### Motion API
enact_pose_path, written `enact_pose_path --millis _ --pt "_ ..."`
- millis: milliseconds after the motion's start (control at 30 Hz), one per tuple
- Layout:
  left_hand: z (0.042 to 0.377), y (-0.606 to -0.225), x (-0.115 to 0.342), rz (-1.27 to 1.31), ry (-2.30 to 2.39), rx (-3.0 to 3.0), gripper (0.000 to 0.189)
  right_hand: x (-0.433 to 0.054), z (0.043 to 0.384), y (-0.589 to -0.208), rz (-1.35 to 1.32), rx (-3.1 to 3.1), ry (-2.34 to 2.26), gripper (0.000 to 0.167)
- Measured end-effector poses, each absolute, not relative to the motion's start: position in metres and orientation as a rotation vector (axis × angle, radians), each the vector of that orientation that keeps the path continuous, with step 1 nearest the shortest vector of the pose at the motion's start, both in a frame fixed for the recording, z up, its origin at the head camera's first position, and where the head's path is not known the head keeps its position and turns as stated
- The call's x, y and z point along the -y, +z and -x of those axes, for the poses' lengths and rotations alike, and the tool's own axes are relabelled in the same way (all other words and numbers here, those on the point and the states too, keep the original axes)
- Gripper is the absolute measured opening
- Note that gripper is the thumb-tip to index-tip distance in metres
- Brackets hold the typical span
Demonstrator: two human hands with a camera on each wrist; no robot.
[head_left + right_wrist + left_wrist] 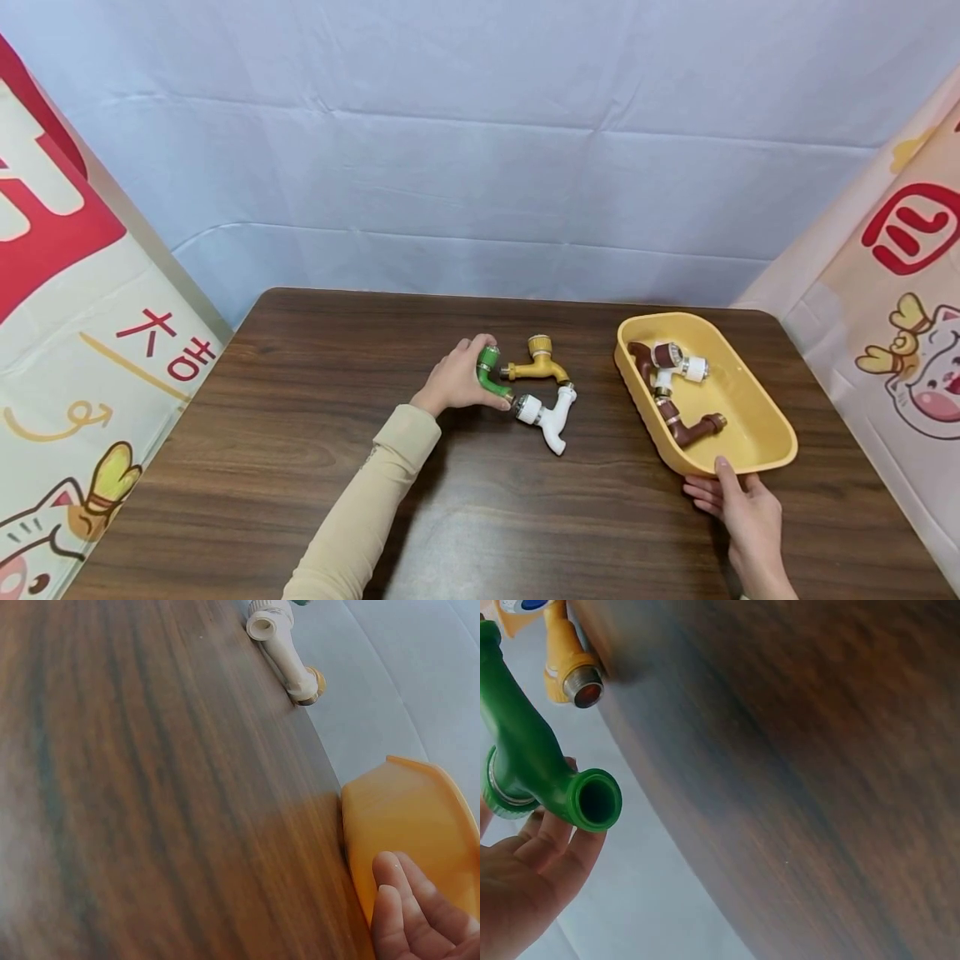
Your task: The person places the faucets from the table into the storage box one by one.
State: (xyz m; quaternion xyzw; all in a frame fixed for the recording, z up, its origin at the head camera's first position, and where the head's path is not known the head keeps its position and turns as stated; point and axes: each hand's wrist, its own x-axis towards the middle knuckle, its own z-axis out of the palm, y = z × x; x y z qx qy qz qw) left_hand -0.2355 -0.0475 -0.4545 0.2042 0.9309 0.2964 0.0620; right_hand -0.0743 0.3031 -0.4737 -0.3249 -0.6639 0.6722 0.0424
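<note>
My left hand (457, 381) grips a green tap (489, 377) from its left side, thumb toward the near end and fingers over the far end. In the left wrist view the green tap (532, 754) shows its open spout, with fingers behind it. Right beside it on the table are a yellow tap (538, 362) and a white tap (551, 419). My right hand (750, 521) holds the near end of a yellow plastic basin (757, 425), thumb over the rim and fingers against the outer wall (409, 817).
In the basin lie two brown taps, the nearer brown tap (693, 427) apart from the farther one, and a small white tap (667, 377). The dark wooden table (337, 358) ends at a pale cloth backdrop (465, 183). Printed cloths (907, 333) hang at both sides.
</note>
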Motion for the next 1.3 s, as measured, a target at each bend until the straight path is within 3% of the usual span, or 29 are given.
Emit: enact_pose_path --millis 500,1300 --pt "0.23 -0.447 0.043 -0.673 1.076 -2.844 0.093 -0.313 0.073 -0.49 0.818 2.017 2.078 0.031" --pt "0.228 -0.432 0.027 -0.731 1.193 -2.841 0.092 -0.299 0.07 -0.464 0.989 2.03 2.073 0.033"
